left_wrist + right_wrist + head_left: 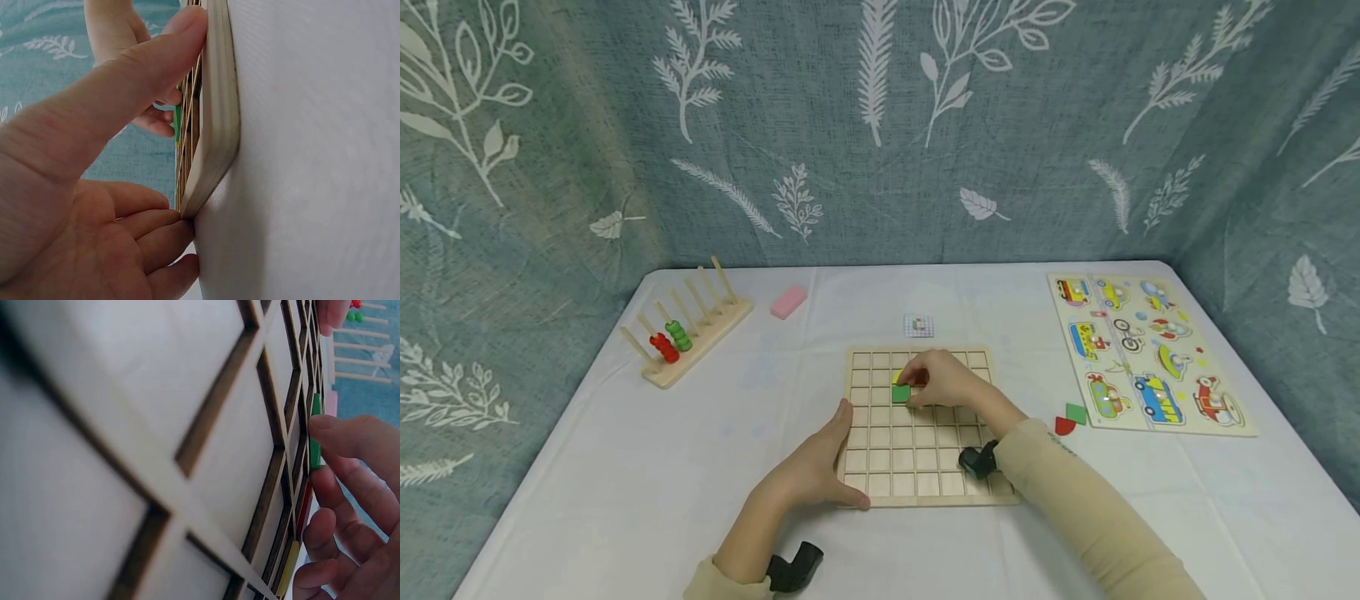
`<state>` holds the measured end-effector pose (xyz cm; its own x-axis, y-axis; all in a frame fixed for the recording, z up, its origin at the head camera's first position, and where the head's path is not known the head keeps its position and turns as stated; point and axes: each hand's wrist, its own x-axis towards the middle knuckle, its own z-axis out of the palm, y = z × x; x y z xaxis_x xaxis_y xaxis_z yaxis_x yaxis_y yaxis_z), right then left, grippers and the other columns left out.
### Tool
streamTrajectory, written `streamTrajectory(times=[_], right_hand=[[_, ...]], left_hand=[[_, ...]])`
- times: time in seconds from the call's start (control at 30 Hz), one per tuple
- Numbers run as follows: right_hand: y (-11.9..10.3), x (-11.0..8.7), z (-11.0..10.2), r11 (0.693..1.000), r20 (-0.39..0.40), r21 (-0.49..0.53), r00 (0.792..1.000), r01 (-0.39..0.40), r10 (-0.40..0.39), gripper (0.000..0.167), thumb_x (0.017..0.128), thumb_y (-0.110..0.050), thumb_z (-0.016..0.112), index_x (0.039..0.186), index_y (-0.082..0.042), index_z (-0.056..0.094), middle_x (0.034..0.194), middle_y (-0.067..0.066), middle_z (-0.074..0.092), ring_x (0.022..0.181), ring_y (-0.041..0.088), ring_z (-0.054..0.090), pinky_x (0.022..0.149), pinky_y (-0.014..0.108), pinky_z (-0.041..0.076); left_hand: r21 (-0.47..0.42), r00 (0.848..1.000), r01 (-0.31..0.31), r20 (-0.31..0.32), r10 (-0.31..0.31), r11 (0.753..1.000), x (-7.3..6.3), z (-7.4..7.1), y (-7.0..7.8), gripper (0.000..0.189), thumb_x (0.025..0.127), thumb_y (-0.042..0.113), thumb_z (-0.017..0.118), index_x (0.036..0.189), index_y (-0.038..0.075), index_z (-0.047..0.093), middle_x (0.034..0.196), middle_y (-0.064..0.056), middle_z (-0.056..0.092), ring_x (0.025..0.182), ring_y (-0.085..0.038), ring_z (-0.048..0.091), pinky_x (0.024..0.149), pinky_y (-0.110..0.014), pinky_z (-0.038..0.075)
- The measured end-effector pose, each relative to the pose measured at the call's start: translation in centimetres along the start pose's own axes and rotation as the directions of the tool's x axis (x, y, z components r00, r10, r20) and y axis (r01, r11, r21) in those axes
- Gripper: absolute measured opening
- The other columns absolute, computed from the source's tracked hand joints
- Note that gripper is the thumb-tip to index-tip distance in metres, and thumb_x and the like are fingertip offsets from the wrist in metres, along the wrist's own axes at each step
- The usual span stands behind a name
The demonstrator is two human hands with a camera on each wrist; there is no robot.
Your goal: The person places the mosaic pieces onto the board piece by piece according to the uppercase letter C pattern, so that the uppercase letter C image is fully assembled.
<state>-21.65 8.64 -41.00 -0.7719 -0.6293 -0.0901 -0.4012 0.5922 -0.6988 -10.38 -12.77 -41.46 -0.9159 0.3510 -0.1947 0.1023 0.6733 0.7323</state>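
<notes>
In the head view a square wooden grid board point(925, 460) lies on the white table. My left hand point(812, 467) holds its near left corner, thumb on the near edge and fingers along the left side; the left wrist view shows the thumb on the rim point(219, 94). My right hand point(946, 379) reaches over the upper part of the grid and pinches a green square tile point(901, 393), also seen at thumb and fingertip in the right wrist view. A yellow tile point(897, 377) sits just beyond it, partly hidden by the fingers. A red tile point(304, 512) shows near the fingers in the right wrist view.
A small pattern card point(918, 326) lies behind the board. At left stand a peg rack point(700, 342) with red and green beads and a pink block point(788, 302). At right are a vehicle picture puzzle point(1150, 358), a loose green square point(1076, 413) and a red rounded piece point(1064, 426).
</notes>
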Motion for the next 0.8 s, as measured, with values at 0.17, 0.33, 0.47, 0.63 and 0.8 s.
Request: streamTrajectory(times=[0.17, 0.33, 0.47, 0.63, 0.8], right_hand=[[-0.09, 0.03, -0.01, 1.000, -0.005, 0.001, 1.000, -0.003, 0.003, 0.022, 0.073, -0.006, 0.075, 0.095, -0.005, 0.069, 0.090, 0.002, 0.063, 0.079, 0.013, 0.055, 0.070, 0.023, 0.047], [0.06, 0.11, 0.07, 1.000, -0.005, 0.016, 1.000, -0.006, 0.006, 0.022, 0.073, -0.005, 0.075, 0.094, -0.005, 0.069, 0.088, 0.001, 0.063, 0.078, 0.013, 0.055, 0.069, 0.022, 0.047], [0.13, 0.15, 0.06, 0.999, -0.006, 0.032, 1.000, -0.007, 0.007, 0.022, 0.073, -0.006, 0.075, 0.095, -0.004, 0.069, 0.087, 0.002, 0.062, 0.078, 0.014, 0.054, 0.068, 0.022, 0.047], [0.16, 0.02, -0.05, 0.999, -0.010, 0.053, 1.000, -0.011, 0.011, 0.023, 0.074, -0.006, 0.074, 0.096, -0.003, 0.069, 0.086, 0.003, 0.062, 0.075, 0.012, 0.054, 0.065, 0.023, 0.046], [0.19, -0.27, -0.28, 0.997, -0.015, 0.071, 1.000, -0.009, 0.011, 0.024, 0.074, -0.006, 0.073, 0.097, -0.003, 0.068, 0.084, 0.002, 0.062, 0.073, 0.012, 0.053, 0.064, 0.024, 0.046]], left_hand=[[-0.006, 1.000, -0.006, -0.005, 0.006, 1.000, 0.03, 0.03, -0.11, 0.130, 0.047, 0.027, 0.091, 0.142, -0.009, 0.009, 0.148, -0.023, 0.008, 0.137, -0.032, 0.012, 0.109, -0.043, 0.017], [-0.008, 1.000, -0.004, -0.002, 0.004, 1.000, 0.00, 0.01, -0.17, 0.131, 0.046, 0.028, 0.090, 0.142, -0.009, 0.009, 0.148, -0.023, 0.007, 0.137, -0.032, 0.011, 0.109, -0.043, 0.017], [-0.008, 1.000, -0.003, -0.002, 0.003, 1.000, -0.03, 0.01, -0.21, 0.131, 0.046, 0.029, 0.090, 0.142, -0.009, 0.009, 0.148, -0.023, 0.007, 0.137, -0.032, 0.011, 0.109, -0.043, 0.017], [-0.012, 1.000, -0.009, -0.003, 0.009, 1.000, -0.07, 0.00, -0.20, 0.130, 0.047, 0.027, 0.090, 0.142, -0.009, 0.009, 0.148, -0.023, 0.007, 0.137, -0.032, 0.011, 0.109, -0.043, 0.016], [-0.006, 1.000, -0.014, -0.005, 0.014, 1.000, -0.09, -0.02, -0.08, 0.129, 0.048, 0.025, 0.090, 0.141, -0.010, 0.010, 0.148, -0.023, 0.007, 0.137, -0.032, 0.011, 0.109, -0.043, 0.016]])
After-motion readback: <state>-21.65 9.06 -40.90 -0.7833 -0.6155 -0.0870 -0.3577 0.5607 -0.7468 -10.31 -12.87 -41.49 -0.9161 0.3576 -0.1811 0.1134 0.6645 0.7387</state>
